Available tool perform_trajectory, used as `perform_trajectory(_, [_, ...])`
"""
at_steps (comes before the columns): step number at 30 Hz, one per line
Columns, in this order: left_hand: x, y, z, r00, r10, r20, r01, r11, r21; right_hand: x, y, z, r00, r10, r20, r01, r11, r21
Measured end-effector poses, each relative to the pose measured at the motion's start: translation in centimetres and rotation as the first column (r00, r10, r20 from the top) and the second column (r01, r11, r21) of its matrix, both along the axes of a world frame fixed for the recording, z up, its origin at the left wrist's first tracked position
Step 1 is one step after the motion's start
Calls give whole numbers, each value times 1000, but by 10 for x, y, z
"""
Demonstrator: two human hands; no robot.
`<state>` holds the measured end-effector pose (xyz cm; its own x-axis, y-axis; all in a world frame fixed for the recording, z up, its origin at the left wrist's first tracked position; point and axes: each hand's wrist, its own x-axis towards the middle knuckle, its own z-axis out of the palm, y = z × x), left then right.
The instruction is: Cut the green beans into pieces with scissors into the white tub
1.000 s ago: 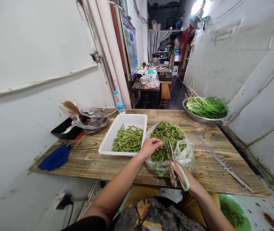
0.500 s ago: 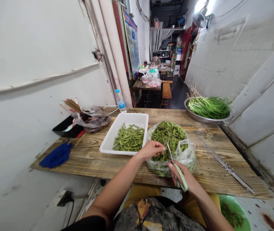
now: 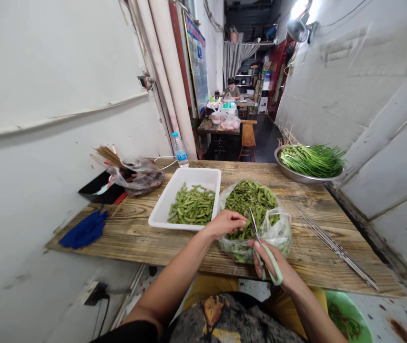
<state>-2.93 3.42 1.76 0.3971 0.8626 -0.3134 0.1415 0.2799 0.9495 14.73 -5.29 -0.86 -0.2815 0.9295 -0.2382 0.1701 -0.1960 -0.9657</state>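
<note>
My right hand (image 3: 277,267) grips a pair of scissors (image 3: 273,265) with pale green handles, the blades slightly parted and pointing away from me. My left hand (image 3: 228,223) is closed in a pinch close to the blades, on what looks like a green edamame pod, mostly hidden by the fingers. Both hands are over the near part of a clear plastic bag (image 3: 285,227) full of edamame pods (image 3: 248,195). Left of the bag stands a white plastic tray (image 3: 160,209), with more pods (image 3: 192,205) spread inside.
Metal skewers (image 3: 337,247) lie on the wooden table (image 3: 135,243) at right. A steel bowl of green chives (image 3: 312,159) stands behind them. At left are a blue cloth (image 3: 84,231), a black box (image 3: 94,193) and a water bottle (image 3: 180,151). A green basin (image 3: 364,319) sits below; a person (image 3: 232,90) sits far back.
The scissors' handles have spread and the blades have parted a little, tilting slightly to the right. My left hand stays nearly in place, still pinching.
</note>
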Motion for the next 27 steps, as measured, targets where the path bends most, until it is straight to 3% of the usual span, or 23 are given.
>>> perform_trajectory(7, [0,-2,6,999,-28,-29,29,998,61,-1,-4,4,999,23,31,-25,998,62])
perform_trajectory(13, [-3,-1,5,998,-48,43,49,998,-27,-7,-4,-2,996,-70,-46,65,992,-106])
perform_trajectory(16, [-3,0,3,985,-40,169,57,994,-95,-7,-3,0,991,-114,-67,106,988,-110])
perform_trajectory(19, [-1,3,0,956,23,293,13,992,-123,-5,-4,3,983,-119,-139,101,986,-130])
perform_trajectory(24, [5,5,-6,913,225,340,-190,973,-133,-2,-7,4,987,-44,-155,27,994,-106])
perform_trajectory(27, [9,2,-7,906,225,357,-187,972,-139,-3,-6,3,994,-30,-104,21,997,-80])
